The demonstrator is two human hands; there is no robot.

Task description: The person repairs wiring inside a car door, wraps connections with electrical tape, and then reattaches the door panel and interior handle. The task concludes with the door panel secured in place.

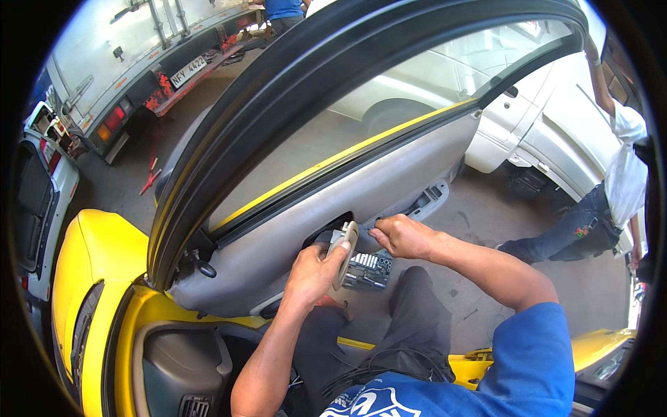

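My left hand [316, 274] grips an oval beige plastic trim piece [352, 243] between thumb and fingers, in front of a dark opening in the grey door panel [278, 240]. A small grey part shows against the trim piece's left side. To its right, my right hand [403, 236] is closed, thumb and forefinger pinched together close to the trim piece. Whatever it holds, if anything, is too small to make out. Below both hands lies a tool case [369, 271] with a row of shiny sockets.
The yellow car's open door, with its black window frame [229, 111], arches over the work. A grey armrest [424, 203] with slots juts from the panel. A white vehicle [535, 111] stands beyond; another person [590, 215] is at right. Behind left is a truck [104, 55].
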